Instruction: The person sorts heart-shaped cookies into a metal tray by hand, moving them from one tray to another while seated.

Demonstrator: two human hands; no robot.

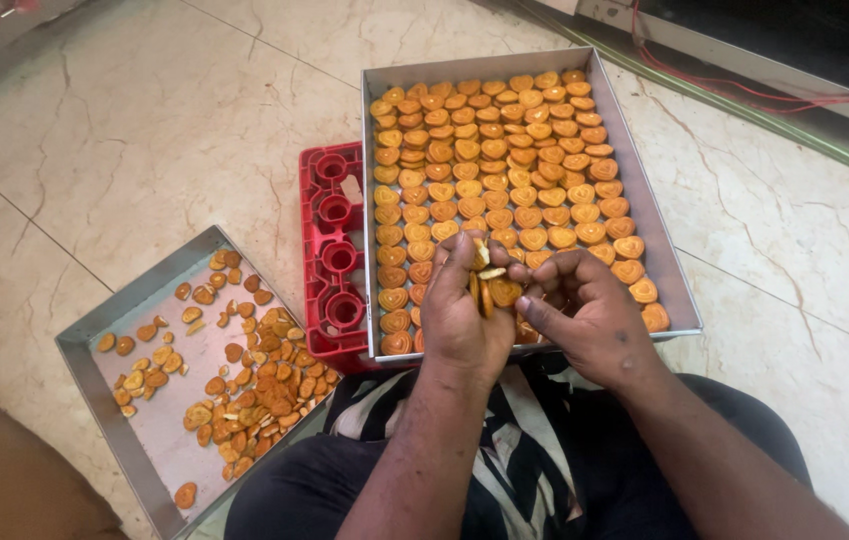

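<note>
A metal tray full of heart-shaped orange biscuits in rows rests on a red plastic crate in front of me. My left hand is closed around a small stack of biscuits over the tray's near edge. My right hand touches the same stack with its fingertips, pinching a biscuit. Both hands meet at the tray's front middle.
A second metal tray at the lower left holds several loose and broken biscuits. The floor is pale marble tile. A metal rail with red wires runs along the top right. My lap in dark striped cloth is below the hands.
</note>
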